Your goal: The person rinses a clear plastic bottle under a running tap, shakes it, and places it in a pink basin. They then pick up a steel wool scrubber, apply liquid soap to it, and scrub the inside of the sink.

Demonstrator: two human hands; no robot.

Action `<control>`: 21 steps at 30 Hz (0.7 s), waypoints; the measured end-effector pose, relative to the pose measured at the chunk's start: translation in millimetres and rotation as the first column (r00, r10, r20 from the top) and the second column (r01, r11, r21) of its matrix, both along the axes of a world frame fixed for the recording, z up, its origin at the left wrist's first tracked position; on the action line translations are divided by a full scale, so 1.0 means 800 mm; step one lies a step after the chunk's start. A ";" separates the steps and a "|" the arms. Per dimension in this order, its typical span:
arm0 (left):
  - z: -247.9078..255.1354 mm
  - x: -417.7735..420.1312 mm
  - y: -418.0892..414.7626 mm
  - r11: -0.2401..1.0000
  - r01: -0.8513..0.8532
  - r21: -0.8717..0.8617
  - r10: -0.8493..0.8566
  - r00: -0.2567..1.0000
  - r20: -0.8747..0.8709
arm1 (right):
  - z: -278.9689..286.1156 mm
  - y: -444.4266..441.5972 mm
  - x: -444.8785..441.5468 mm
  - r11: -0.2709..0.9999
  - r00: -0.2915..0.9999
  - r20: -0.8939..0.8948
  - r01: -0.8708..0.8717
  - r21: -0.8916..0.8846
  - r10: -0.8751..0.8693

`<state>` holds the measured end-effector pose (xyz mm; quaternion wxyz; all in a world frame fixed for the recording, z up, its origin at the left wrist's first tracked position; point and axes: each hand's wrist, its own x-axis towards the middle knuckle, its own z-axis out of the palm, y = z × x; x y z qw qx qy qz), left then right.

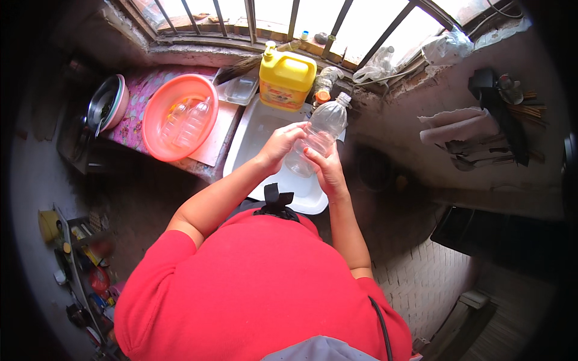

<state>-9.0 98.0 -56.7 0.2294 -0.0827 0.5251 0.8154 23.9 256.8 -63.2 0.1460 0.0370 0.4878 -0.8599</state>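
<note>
Both my hands hold a clear plastic bottle [328, 119], which is uncapped and tilted with its neck up to the right. My left hand [281, 146] touches its side with bent fingers. My right hand [328, 171] grips its middle from the other side, thumb on the near face. The bottle is over a white sink basin [244, 135]. A yellow plastic jug [287, 79] with a pump top stands at the basin's far end. On the left, an orange-pink plastic basin [151, 128] holds clear plastic bottles [194, 124] and something yellow.
Left of the pink basin, stacked bowls [110, 106] stand on a floral-covered table [131, 119]. Behind the sink are a clear plastic tray [241, 88], a bottle with an orange cap [322, 96] and a barred window [293, 20]. Utensils [487, 155] hang on the right wall.
</note>
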 end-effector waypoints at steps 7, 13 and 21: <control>0.010 0.002 0.010 0.987 -0.064 -0.149 0.028 0.973 -0.230 | -0.009 -0.038 0.002 0.982 0.971 -0.146 0.189 -0.007 -0.188; 0.000 -0.014 -0.009 0.993 -0.021 -0.119 0.014 0.998 -0.063 | -0.010 -0.036 0.009 0.989 0.987 -0.070 0.146 -0.016 -0.147; -0.001 -0.003 -0.002 0.988 -0.066 -0.137 0.056 0.995 -0.077 | -0.014 -0.033 0.013 0.984 0.993 0.027 0.114 -0.139 -0.111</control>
